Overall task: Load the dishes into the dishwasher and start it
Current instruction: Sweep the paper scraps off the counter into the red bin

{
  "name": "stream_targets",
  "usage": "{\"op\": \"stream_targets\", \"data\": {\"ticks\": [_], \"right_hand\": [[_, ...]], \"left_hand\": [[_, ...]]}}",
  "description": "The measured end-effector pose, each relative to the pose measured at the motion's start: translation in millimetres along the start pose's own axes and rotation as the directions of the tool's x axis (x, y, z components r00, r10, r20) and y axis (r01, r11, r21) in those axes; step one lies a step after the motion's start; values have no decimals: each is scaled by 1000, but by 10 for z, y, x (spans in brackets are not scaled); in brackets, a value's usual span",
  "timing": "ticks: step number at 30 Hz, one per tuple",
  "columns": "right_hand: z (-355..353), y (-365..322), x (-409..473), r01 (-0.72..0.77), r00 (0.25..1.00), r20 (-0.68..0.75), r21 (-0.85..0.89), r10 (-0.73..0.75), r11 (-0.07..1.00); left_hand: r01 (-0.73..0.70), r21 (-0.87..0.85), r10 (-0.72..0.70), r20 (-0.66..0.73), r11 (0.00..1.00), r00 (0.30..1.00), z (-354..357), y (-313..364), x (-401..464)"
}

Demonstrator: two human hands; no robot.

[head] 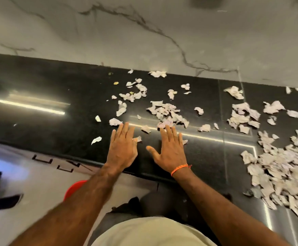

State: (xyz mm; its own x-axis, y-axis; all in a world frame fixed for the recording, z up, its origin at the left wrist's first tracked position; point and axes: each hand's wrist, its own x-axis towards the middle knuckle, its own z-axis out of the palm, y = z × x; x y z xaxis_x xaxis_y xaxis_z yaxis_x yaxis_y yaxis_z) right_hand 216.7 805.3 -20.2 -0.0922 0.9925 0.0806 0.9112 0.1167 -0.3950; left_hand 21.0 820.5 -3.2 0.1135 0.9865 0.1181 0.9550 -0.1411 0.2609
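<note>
On the black bench (56, 139), near its front edge, both hands are laid flat, palms down, fingers pointing toward the back edge where the marble wall (144, 32) starts. The left hand (122, 148) and the right hand (170, 150) sit side by side with a gap of bare stone between them, each grip spread apart and holding nothing; the right wrist has an orange thread band (179, 169). Torn paper scraps (164, 110) are scattered across the middle of the bench just past the fingertips, a couple of bits touching or tucked beside the fingers, and a much thicker heap of scraps (283, 174) runs along the right end toward the front right corner. No dishes or dishwasher anywhere in view, so can't say where they are or which way they point. Below the front edge there's pale floor (29, 219) and something red and round (75, 189), partly hidden by the left forearm.
</note>
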Motion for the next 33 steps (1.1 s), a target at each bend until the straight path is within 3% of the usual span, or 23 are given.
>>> {"op": "stream_targets", "data": {"ticks": [3,6,9,13,17,19,22,24,26,28,31,33], "right_hand": [[182,-393,80,117,990,78,9,-117,993],[410,-644,142,147,978,154,-49,-137,988],[539,-698,280,74,987,150,-116,-56,990],[473,-534,565,-177,983,21,-151,182,973],[431,-537,665,-144,989,-20,-185,143,972],[450,-572,617,-100,995,-22,-203,98,974],[483,-551,577,-135,991,-3,-211,137,968],[449,-468,564,-177,983,8,-217,183,960],[366,-359,556,-197,979,-1,-251,203,948],[262,-248,581,-221,974,-13,-288,227,932],[169,-128,610,-295,953,-23,-319,303,901],[138,-68,604,-378,922,-42,-308,385,873]], "left_hand": [[102,-17,-102,-24,995,994,-16,-298,-73],[125,-11,-125,-20,992,992,-76,-564,-93],[170,-22,-170,-20,985,985,-148,-803,-83],[284,21,-284,-1,959,959,-137,-1065,-101],[456,37,-456,133,889,880,-27,-1222,37],[432,44,-434,137,901,890,33,-1177,183],[282,65,-288,140,957,947,129,-1091,469],[92,76,-105,188,993,976,190,-993,646],[-132,12,125,238,991,963,218,-899,799],[-233,-41,237,172,972,956,209,-890,908],[-31,60,29,39,998,999,196,-1020,1053],[139,76,-148,120,987,982,199,-1108,1207]]}}
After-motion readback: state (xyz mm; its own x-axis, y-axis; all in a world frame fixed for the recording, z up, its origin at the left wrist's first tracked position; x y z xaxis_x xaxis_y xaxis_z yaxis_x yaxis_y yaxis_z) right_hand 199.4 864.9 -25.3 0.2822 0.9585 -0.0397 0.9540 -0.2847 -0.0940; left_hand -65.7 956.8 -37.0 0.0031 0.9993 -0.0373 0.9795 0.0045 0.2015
